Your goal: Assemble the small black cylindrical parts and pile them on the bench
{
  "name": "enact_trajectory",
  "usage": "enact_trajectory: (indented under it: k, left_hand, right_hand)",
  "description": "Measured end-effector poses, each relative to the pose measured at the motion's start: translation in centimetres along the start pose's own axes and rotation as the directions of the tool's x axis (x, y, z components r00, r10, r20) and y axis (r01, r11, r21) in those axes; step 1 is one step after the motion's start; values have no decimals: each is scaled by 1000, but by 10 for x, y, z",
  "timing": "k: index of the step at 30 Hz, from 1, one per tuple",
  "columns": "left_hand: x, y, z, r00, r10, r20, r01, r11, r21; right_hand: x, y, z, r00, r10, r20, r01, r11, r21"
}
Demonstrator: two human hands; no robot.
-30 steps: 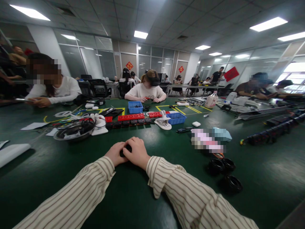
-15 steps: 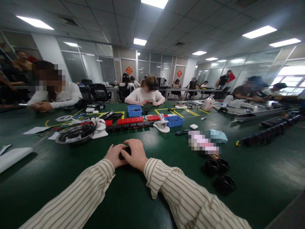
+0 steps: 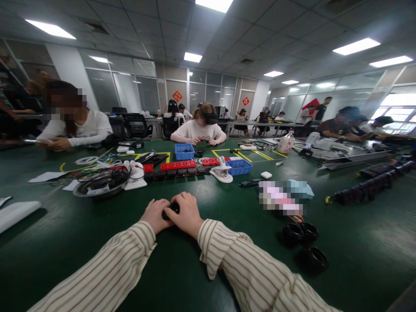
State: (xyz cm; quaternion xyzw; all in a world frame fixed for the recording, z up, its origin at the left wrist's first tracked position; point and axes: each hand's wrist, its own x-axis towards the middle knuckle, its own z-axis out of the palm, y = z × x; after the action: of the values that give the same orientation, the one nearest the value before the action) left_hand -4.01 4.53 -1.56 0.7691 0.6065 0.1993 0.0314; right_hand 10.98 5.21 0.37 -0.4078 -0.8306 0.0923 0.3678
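Both hands meet around a black round part low over the green tabletop, close in front of me. My left hand closes on its left side. From the right, my right hand wraps over it, thumb across the near side. Much of the part is covered by fingers, so its full shape is hidden. To the right lie three black ring-shaped parts with hollow centres, among them a nearer black ring, apart from my hands.
Beyond my hands stand a metal bowl with cables, a white clip stand, red socket-like blocks and blue bins, one a blue bin. A pink pouch lies right. A person sits opposite; another sits left.
The fingers have shifted a little on the black round part, and more of its top shows between the thumbs. My view has moved slightly; the table things stay put.
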Motion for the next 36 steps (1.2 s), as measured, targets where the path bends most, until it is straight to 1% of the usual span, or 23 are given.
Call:
enact_trajectory:
  k: [2, 5, 8, 10, 13, 18, 22, 26, 30, 33, 36]
  left_hand:
    - [2, -7, 1, 997, 74, 12, -73, 994, -82]
    - [5, -15, 2, 984, 175, 17, -167, 962, -218]
    - [5, -18, 3, 980, 196, 16, -186, 949, -255]
    - [4, -15, 4, 985, 172, 21, -164, 965, -206]
    - [0, -9, 4, 996, 91, 19, -89, 992, -94]
    - [-5, 5, -1, 1000, -5, 13, 5, 1000, -20]
    - [-7, 14, -5, 997, -73, -3, 73, 997, 22]
    - [-6, 16, -6, 996, -88, -22, 89, 996, 19]
    - [-2, 7, -3, 999, -33, -4, 33, 999, -16]
    - [2, -8, 2, 998, 69, -4, -69, 992, -108]
    - [4, -21, 7, 986, 168, -16, -167, 960, -223]
  right_hand:
    - [1, 1, -1, 998, -49, 26, 48, 998, 40]
    - [1, 0, -3, 988, -136, 71, 131, 988, 76]
    - [0, -4, -7, 977, -200, 75, 193, 977, 93]
    - [-2, -6, -9, 977, -207, 45, 201, 974, 103]
    - [-4, -7, -9, 987, -162, -8, 162, 982, 100]
    - [-5, -4, -7, 997, -32, -64, 34, 999, 38]
    - [-5, -2, -5, 997, 38, -74, -39, 999, -14]
    - [-4, -1, -1, 996, 69, -59, -72, 996, -50]
    - [-1, 0, -1, 999, 45, -21, -46, 998, -45]
    - [0, 0, -2, 1000, -16, 19, 16, 1000, 2]
    - [0, -1, -3, 995, -91, 49, 89, 995, 38]
